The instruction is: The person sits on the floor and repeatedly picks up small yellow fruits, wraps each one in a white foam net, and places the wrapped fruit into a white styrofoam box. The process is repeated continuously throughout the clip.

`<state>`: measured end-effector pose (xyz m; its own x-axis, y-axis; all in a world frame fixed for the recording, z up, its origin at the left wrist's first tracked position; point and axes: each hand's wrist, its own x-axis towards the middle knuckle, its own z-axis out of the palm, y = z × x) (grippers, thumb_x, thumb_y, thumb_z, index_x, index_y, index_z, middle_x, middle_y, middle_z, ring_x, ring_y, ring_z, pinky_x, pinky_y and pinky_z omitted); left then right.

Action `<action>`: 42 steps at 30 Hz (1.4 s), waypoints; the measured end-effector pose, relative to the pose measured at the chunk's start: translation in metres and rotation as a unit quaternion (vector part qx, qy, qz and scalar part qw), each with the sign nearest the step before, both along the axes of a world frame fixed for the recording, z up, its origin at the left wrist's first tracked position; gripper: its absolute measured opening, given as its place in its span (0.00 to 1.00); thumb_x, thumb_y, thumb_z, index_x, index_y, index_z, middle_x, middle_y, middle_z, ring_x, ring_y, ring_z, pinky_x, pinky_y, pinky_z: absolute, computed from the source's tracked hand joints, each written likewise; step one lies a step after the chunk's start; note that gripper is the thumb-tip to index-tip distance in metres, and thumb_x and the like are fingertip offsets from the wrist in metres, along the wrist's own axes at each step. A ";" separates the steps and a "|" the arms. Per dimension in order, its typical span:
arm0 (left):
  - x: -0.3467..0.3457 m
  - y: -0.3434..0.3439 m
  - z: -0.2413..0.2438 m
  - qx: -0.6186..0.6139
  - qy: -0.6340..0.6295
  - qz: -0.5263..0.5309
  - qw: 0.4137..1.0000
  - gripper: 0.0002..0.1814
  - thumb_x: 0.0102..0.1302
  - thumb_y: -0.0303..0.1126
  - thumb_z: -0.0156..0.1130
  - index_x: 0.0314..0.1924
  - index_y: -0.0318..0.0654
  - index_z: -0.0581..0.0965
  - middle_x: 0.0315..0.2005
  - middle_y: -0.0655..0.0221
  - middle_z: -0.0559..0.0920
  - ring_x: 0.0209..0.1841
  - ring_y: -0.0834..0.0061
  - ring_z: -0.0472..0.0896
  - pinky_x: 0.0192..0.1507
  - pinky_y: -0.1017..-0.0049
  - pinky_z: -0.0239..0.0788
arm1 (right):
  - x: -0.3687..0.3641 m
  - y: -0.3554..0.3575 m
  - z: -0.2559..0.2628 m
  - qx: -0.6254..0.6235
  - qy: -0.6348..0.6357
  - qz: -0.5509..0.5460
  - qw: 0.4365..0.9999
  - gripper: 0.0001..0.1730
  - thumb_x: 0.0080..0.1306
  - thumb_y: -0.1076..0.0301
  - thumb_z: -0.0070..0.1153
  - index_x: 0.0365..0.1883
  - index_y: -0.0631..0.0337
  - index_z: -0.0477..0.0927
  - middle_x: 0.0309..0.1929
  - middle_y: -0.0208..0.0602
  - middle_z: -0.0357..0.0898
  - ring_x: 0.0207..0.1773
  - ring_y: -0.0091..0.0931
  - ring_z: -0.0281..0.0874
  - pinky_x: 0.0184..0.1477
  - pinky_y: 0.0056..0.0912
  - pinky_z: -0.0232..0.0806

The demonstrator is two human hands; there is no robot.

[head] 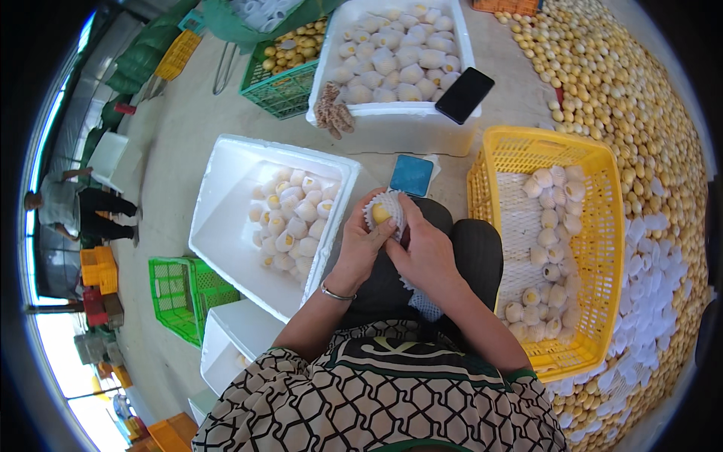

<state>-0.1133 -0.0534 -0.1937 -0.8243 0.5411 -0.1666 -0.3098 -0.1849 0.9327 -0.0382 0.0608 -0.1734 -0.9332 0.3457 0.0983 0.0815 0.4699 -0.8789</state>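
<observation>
Over my lap, my left hand and my right hand hold one yellow fruit between them, partly covered by a white foam net sleeve. More foam netting lies on my lap below the wrists. To the left stands a white foam box with many sleeved fruits in it. A yellow plastic crate on the right holds sleeved fruits along its far side.
A full white foam box stands ahead, with a smartphone and a patterned glove on its rim. Beyond the yellow crate lie heaped loose fruits and foam sleeves. Green crates stand left; a person is farther off.
</observation>
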 end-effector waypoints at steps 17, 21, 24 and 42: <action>0.002 -0.052 0.017 -0.057 -0.033 0.000 0.998 0.24 0.69 0.30 0.52 0.64 0.42 0.63 0.51 0.66 0.77 0.42 0.76 0.78 0.42 0.78 0.71 | 0.078 0.011 -0.005 0.014 -0.026 0.158 0.987 0.22 0.51 0.62 0.66 0.41 0.61 0.76 0.39 0.39 0.76 0.43 0.31 0.73 0.40 0.29 0.66; 0.010 -0.029 0.025 -0.055 0.051 -0.102 0.992 0.24 0.69 0.27 0.52 0.64 0.42 0.64 0.50 0.68 0.77 0.42 0.81 0.77 0.43 0.80 0.70 | 0.112 -0.010 -0.041 0.214 -0.017 0.208 0.954 0.26 0.48 0.59 0.67 0.45 0.56 0.77 0.45 0.41 0.74 0.51 0.37 0.71 0.51 0.40 0.60; 0.024 -0.026 0.027 -0.036 0.041 -0.137 0.989 0.24 0.68 0.27 0.52 0.64 0.42 0.64 0.51 0.68 0.77 0.43 0.82 0.77 0.43 0.81 0.70 | 0.107 -0.018 -0.030 0.290 -0.013 0.169 0.942 0.27 0.46 0.60 0.67 0.46 0.56 0.77 0.46 0.42 0.74 0.53 0.37 0.70 0.50 0.40 0.60; 0.031 -0.031 0.031 -0.071 0.097 -0.115 0.986 0.21 0.67 0.28 0.55 0.60 0.37 0.68 0.48 0.64 0.79 0.41 0.79 0.79 0.40 0.81 0.71 | 0.141 0.177 0.031 0.522 0.071 -0.032 0.850 0.07 0.50 0.69 0.57 0.26 0.52 0.73 0.24 0.29 0.70 0.31 0.28 0.71 0.32 0.32 0.66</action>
